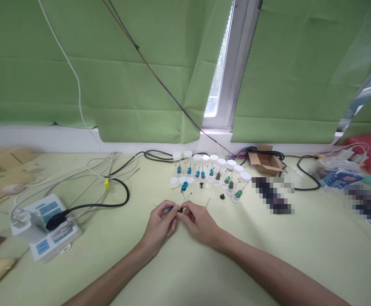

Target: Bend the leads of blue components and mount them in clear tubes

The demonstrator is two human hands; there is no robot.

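Observation:
My left hand [160,222] is closed on a small shiny blue part [170,208], mostly covered by the fingers. Right beside it, my right hand [201,221] pinches a small black part [180,210], and the two hands meet at their fingertips. Just beyond them lie another shiny blue part [184,186], a few thin metal pins and white caps [174,181]. A black part with a disc-like base [222,196] and a similar black piece [201,185] rest nearby. An L-shaped hex key [209,202] lies to the right of my right hand.
Several clear vials with white lids [213,168] hold blue, green or brownish pieces. Behind them are black cables and an open cardboard box [266,161]. A white power strip [53,225] with plugs stands at left. A plastic bag [335,172] is at right.

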